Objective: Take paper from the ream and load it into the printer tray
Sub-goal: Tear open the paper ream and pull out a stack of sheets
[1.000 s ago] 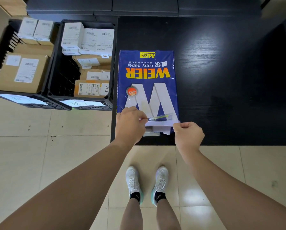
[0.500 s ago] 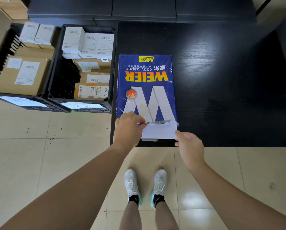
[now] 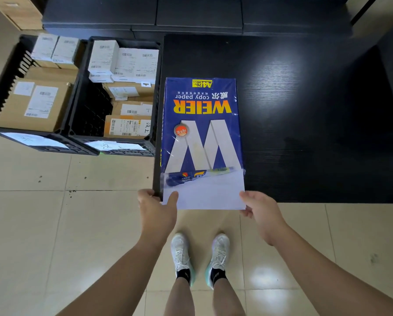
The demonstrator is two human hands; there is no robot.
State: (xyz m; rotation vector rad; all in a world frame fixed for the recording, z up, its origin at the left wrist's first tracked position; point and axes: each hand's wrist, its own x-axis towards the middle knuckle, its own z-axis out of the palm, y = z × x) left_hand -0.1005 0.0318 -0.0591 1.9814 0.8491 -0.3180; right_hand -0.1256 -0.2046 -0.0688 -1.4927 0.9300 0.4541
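Note:
A blue ream of copy paper (image 3: pixel 201 124) lies flat at the front left corner of a black table (image 3: pixel 304 124). Its near end is open, with the wrapper flap folded back onto the pack. A stack of white sheets (image 3: pixel 209 192) sticks out of that end, past the table edge. My left hand (image 3: pixel 156 210) pinches the sheets' near left corner, thumb on top. My right hand (image 3: pixel 259 208) grips the near right corner. No printer tray is in view.
Two black crates (image 3: pixel 77 137) full of cardboard and white boxes stand on the tiled floor left of the table. Dark cabinets (image 3: pixel 191 17) run along the back. My feet in white shoes (image 3: pixel 200 256) stand just below the table edge.
Both hands left the wrapper flap, which is now folded back. They dropped to the near corners of the paper, and the sheets have slid out of the ream toward me.

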